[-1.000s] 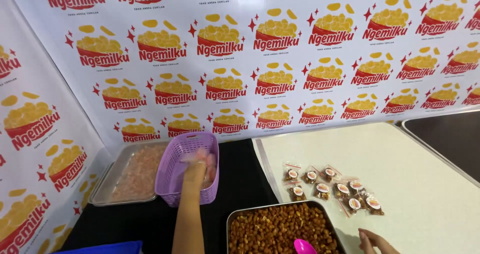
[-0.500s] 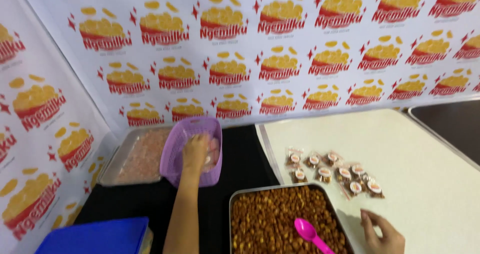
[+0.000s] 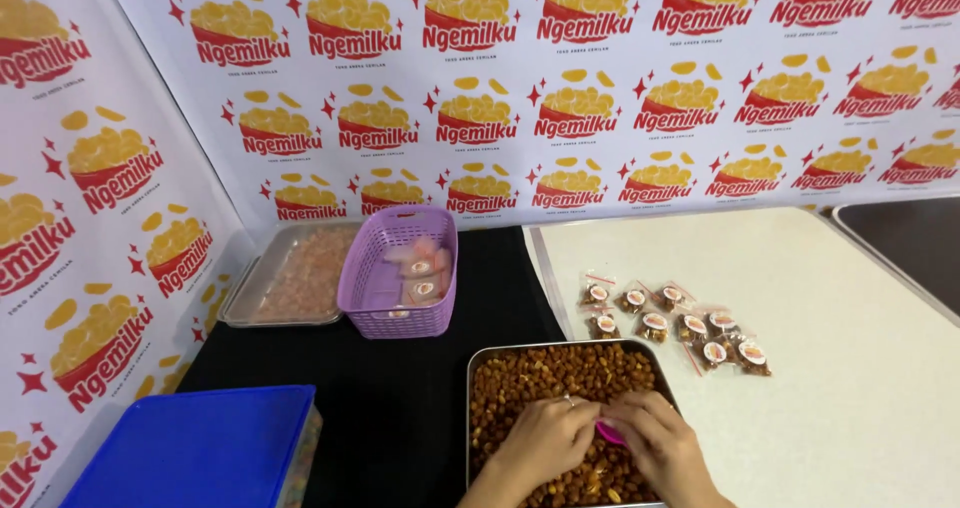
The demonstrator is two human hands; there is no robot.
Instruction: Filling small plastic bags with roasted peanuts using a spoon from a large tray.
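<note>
Black tabletop: both hands [image 3: 600, 438] meet over the snack tray [image 3: 480, 368], right grip pinching a pink scoop [image 3: 607, 432]

Metal tray [image 3: 480, 368] of brown coated nuts [image 3: 540, 378], near bottom edge; pink scoop [image 3: 608, 432] lying on top, mostly hidden.

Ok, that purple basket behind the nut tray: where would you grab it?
Probably the purple basket by its near front rim, coming from the tray side. The top is open, the rim flares outward, and that edge faces both hands; small packets lie inside.
</note>
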